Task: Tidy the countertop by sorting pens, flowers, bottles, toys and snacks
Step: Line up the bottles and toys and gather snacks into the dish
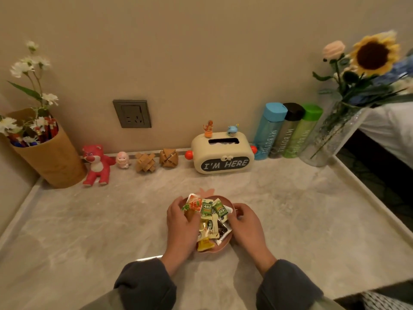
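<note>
Tabletop [89, 220]: pale marbled stone, smooth, with a raised lip along its edges.
Pink dish [220, 249]: shallow, rounded and glossy, sitting toward 6 o'clock on the tabletop, near the front edge.
Snack packets [211, 217]: crinkly sachets in green, orange, yellow and white, some clear plastic, heaped in the pink dish.
Left hand [182, 227]: fingers curled round the dish's 9 o'clock rim, its inner edge lying over the packets.
Right hand [245, 229]: fingers curled round the 3 o'clock rim, clasping it.
Pen holder [51, 157]: a plain brown cylinder at 10 o'clock, stuffed with pens [48, 128] and thin-stemmed white flowers [24, 66].
Toys: a matte red bear [96, 164] sitting, a small pink figure [122, 160] and two knobbly wooden puzzles [145, 162] stand in a row along the wall from 10 toward 12 o'clock.
Tissue box [223, 153]: cream, round-cornered plastic at 12 o'clock, with two tiny figures on top.
Bottles [285, 135]: three tall slim ones at 1 o'clock, capped blue, black and green, standing side by side against the wall.
Glass vase [330, 135]: a clear, textured cylinder at 2 o'clock, holding a woolly-looking sunflower [373, 54] and a pale rose [334, 49].
</note>
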`<state>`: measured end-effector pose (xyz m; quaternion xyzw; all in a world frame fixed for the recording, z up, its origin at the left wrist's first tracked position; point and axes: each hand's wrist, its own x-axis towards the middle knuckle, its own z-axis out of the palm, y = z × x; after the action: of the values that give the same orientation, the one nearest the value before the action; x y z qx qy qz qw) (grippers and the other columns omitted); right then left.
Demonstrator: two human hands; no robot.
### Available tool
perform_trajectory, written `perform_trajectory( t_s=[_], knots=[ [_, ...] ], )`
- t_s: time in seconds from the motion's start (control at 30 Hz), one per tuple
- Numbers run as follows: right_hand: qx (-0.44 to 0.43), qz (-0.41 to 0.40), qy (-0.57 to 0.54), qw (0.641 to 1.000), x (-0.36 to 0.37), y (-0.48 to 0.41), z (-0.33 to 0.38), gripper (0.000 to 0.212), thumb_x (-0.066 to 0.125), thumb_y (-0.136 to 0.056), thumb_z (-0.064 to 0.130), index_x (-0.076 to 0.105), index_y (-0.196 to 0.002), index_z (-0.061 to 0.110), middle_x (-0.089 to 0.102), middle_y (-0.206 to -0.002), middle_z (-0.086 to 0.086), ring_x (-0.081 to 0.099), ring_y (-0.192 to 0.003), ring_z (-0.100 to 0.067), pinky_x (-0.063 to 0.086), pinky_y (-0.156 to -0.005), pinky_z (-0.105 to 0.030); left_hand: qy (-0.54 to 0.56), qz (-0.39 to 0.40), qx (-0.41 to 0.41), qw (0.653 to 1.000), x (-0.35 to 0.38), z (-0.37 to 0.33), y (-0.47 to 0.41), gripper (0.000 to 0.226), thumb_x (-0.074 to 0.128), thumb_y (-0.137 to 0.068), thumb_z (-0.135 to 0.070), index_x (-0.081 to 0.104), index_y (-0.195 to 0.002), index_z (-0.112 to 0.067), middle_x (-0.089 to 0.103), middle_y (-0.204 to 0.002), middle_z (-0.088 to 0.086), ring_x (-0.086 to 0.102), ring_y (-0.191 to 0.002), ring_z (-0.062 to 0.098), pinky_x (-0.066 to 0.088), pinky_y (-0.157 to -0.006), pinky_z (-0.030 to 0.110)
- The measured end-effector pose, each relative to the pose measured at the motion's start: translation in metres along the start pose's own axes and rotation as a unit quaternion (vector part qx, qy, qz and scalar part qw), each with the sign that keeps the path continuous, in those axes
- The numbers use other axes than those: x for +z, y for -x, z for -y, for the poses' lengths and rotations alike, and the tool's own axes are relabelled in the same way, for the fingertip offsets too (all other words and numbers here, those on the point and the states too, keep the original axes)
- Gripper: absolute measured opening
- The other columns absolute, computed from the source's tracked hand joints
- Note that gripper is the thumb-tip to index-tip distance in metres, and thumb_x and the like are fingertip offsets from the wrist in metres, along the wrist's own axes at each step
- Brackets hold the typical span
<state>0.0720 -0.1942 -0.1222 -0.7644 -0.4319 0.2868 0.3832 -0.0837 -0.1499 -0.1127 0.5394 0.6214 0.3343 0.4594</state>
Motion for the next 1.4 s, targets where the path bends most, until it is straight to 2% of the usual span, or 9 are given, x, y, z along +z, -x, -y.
perform_trajectory(
  t_s=[0.1, 0.23, 0.43, 0.77, 0.87, 1.03, 1.17, 1.3, 1.4],
  knots=[
    [0.005, -0.032, -0.009, 0.999, -0.024, -0.004, -0.005, 0.014, 0.057, -0.092, 0.024, 0.056, -0.088, 0.038, 0.064, -0.081, 0.015, 0.061, -0.074, 0.002, 0.045, -0.06, -0.018, 0.008, 0.026, 0.009, 1.0, 0.02, -0.014, 0.001, 0.059, 0.06, -0.092, -0.016, 0.032, -0.143, -0.021, 0.034, -0.145, 0.001, 0.037, -0.133, 0.018, 0.036, -0.112, 0.039],
    [0.005, -0.05, -0.014, 0.999, -0.061, -0.018, -0.021, 0.013, 0.058, -0.09, 0.026, 0.06, -0.093, 0.038, 0.065, -0.09, 0.013, 0.061, -0.08, 0.001, 0.045, -0.064, -0.019, 0.018, 0.042, 0.021, 0.999, 0.06, -0.04, 0.006, 0.058, 0.06, -0.091, -0.013, 0.033, -0.142, -0.022, 0.034, -0.145, 0.001, 0.039, -0.131, 0.017, 0.037, -0.11, 0.035],
    [0.004, -0.052, 0.003, 0.999, -0.131, -0.051, -0.065, 0.024, 0.057, -0.084, 0.036, 0.065, -0.106, 0.033, 0.067, -0.105, 0.006, 0.064, -0.09, -0.006, 0.054, -0.076, -0.029, 0.035, 0.05, 0.016, 0.998, 0.137, -0.079, 0.023, 0.058, 0.057, -0.092, -0.01, 0.032, -0.142, -0.024, 0.031, -0.145, 0.0, 0.038, -0.132, 0.018, 0.038, -0.11, 0.037],
    [-0.01, -0.016, 0.039, 0.999, -0.241, -0.114, -0.138, 0.029, 0.055, -0.076, 0.047, 0.063, -0.102, 0.037, 0.067, -0.099, 0.006, 0.066, -0.088, -0.008, 0.058, -0.078, -0.041, 0.04, 0.047, 0.02, 0.998, 0.268, -0.127, 0.034, 0.057, 0.059, -0.09, -0.011, 0.035, -0.141, -0.02, 0.034, -0.143, 0.003, 0.04, -0.13, 0.02, 0.036, -0.112, 0.04],
    [-0.005, 0.0, 0.042, 0.999, -0.258, -0.13, -0.146, 0.03, 0.055, -0.075, 0.047, 0.061, -0.102, 0.035, 0.067, -0.1, 0.007, 0.065, -0.092, -0.011, 0.057, -0.081, -0.042, 0.042, 0.04, 0.015, 0.998, 0.292, -0.137, 0.029, 0.06, 0.06, -0.09, -0.013, 0.032, -0.142, -0.019, 0.034, -0.144, 0.004, 0.038, -0.132, 0.021, 0.036, -0.111, 0.043],
    [0.013, 0.02, 0.025, 0.999, -0.27, -0.148, -0.143, 0.028, 0.063, -0.084, 0.025, 0.046, -0.104, 0.032, 0.06, -0.104, 0.006, 0.061, -0.1, -0.015, 0.054, -0.089, -0.039, 0.029, 0.025, -0.004, 0.999, 0.318, -0.143, 0.013, 0.067, 0.062, -0.089, -0.013, 0.027, -0.146, -0.017, 0.032, -0.148, 0.006, 0.037, -0.135, 0.023, 0.036, -0.112, 0.044],
    [0.02, 0.055, 0.023, 0.998, -0.273, -0.166, -0.148, 0.027, 0.063, -0.083, 0.023, 0.05, -0.104, 0.033, 0.065, -0.11, 0.004, 0.062, -0.101, -0.014, 0.054, -0.092, -0.04, 0.032, 0.016, -0.029, 0.999, 0.329, -0.146, -0.005, 0.071, 0.061, -0.088, -0.009, 0.023, -0.147, -0.019, 0.032, -0.15, 0.007, 0.037, -0.135, 0.025, 0.039, -0.109, 0.045],
    [0.007, 0.067, 0.018, 0.998, -0.274, -0.182, -0.148, 0.026, 0.059, -0.079, 0.033, 0.058, -0.104, 0.039, 0.07, -0.109, 0.005, 0.065, -0.1, -0.014, 0.055, -0.091, -0.043, 0.051, 0.024, -0.043, 0.997, 0.333, -0.149, -0.02, 0.074, 0.061, -0.088, -0.009, 0.02, -0.148, -0.018, 0.032, -0.151, 0.009, 0.04, -0.134, 0.027, 0.043, -0.106, 0.045],
    [-0.002, 0.067, 0.026, 0.997, -0.269, -0.195, -0.159, 0.04, 0.052, -0.072, 0.048, 0.06, -0.111, 0.042, 0.068, -0.11, 0.009, 0.065, -0.102, -0.011, 0.055, -0.091, -0.041, 0.054, 0.028, -0.05, 0.997, 0.335, -0.15, -0.028, 0.074, 0.06, -0.089, -0.011, 0.018, -0.149, -0.019, 0.032, -0.152, 0.008, 0.04, -0.134, 0.027, 0.042, -0.107, 0.045]
  ],
)
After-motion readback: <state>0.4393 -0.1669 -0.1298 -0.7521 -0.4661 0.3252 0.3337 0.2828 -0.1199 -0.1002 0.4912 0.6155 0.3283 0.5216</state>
